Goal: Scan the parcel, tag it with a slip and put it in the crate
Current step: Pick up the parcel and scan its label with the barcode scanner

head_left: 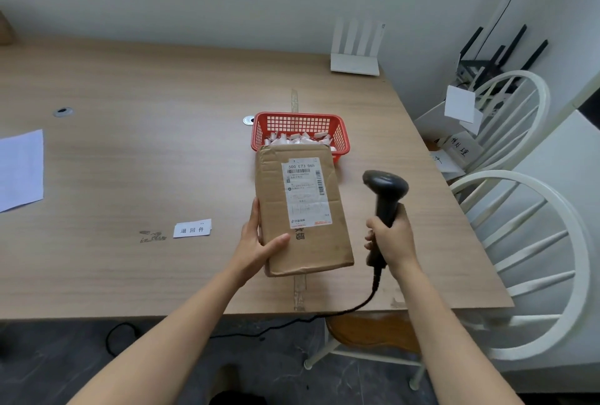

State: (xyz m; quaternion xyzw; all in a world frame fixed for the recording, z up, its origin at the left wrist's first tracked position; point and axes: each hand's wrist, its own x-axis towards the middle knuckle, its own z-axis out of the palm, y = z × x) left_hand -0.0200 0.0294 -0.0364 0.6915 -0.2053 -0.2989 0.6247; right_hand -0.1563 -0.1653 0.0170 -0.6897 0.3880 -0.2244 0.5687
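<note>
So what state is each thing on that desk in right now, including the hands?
Parcel: sealed, label facing up, held by its near left corner.
Left hand: gripping the parcel.
Scanner: held upright, head toward the label.
Right hand: closed round the scanner handle.
Red basket: open, partly filled with small white pieces.
Slips: lying flat on the desk, untouched.

Brown parcel (302, 213), black scanner (384, 196), red basket (300, 127).
</note>
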